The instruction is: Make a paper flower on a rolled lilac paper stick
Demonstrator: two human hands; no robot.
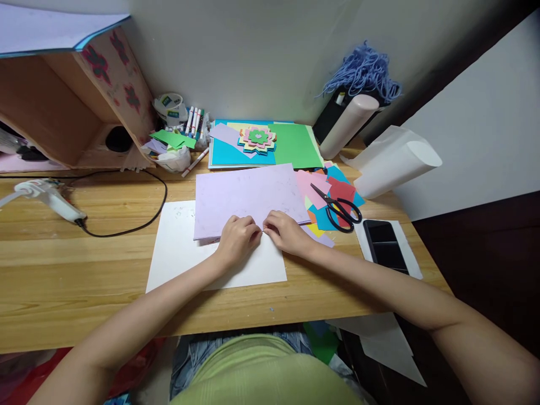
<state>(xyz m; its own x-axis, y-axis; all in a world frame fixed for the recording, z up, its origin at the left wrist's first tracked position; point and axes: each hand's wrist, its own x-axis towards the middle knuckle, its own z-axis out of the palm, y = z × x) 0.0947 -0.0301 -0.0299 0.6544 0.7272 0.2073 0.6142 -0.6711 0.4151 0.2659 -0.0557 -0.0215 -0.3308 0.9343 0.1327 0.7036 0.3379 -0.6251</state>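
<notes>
A folded lilac paper sheet (247,197) lies on a white sheet (181,253) on the wooden desk (63,264). My left hand (237,237) and my right hand (287,233) meet at the lilac sheet's near edge, fingertips pressed down on the fold, close together. Both hands pinch or press that edge; the fingers hide the exact grip.
Black scissors (340,208) lie on coloured paper scraps (333,194) to the right. A black phone (385,244) sits further right. A glue gun (50,199) with its cable lies left. Coloured sheets with a layered paper flower (257,138), markers (194,121) and a rolled white sheet (396,160) stand behind.
</notes>
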